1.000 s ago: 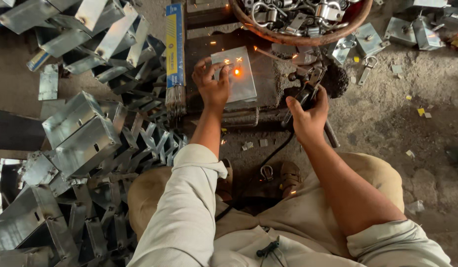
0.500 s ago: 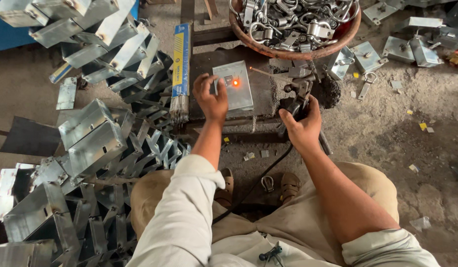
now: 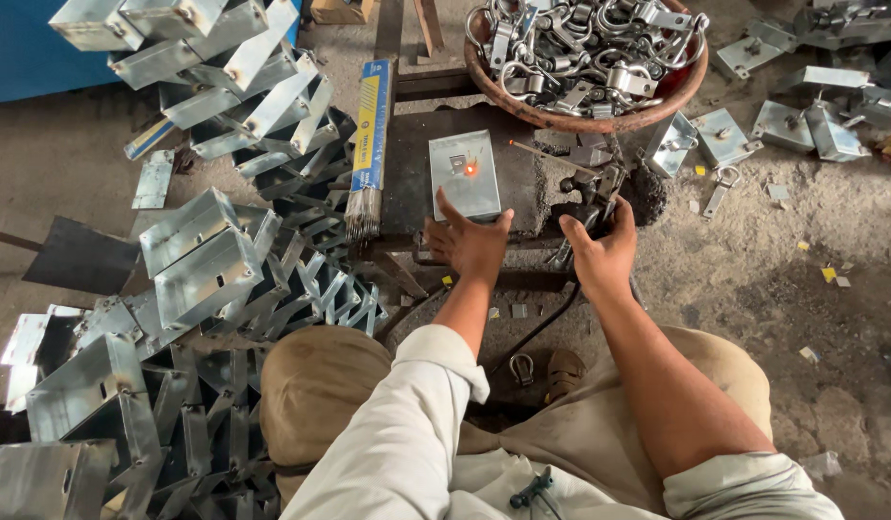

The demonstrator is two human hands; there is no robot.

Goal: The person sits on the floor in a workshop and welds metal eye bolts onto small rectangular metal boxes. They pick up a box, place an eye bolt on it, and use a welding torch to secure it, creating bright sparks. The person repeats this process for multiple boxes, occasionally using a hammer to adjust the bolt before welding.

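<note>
Left hand (image 3: 469,246) lies flat, fingers spread, gripping nothing, at the near edge of the plate (image 3: 464,174) on the dark bench (image 3: 407,169). A spot on that plate glows orange. Right hand (image 3: 602,252) is wrapped around the electrode holder (image 3: 592,197), whose rod (image 3: 540,154) slants up-left toward the plate. Beyond, a bowl (image 3: 599,116) of shackles (heaped high). Left of the bench, a rod pack (image 3: 369,144) and piled brackets (image 3: 214,255).

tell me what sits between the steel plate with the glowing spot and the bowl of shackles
In the head view, only the dark bench top lies between the plate and the bowl. The welding rod slants just right of that gap, held by the right hand.
</note>
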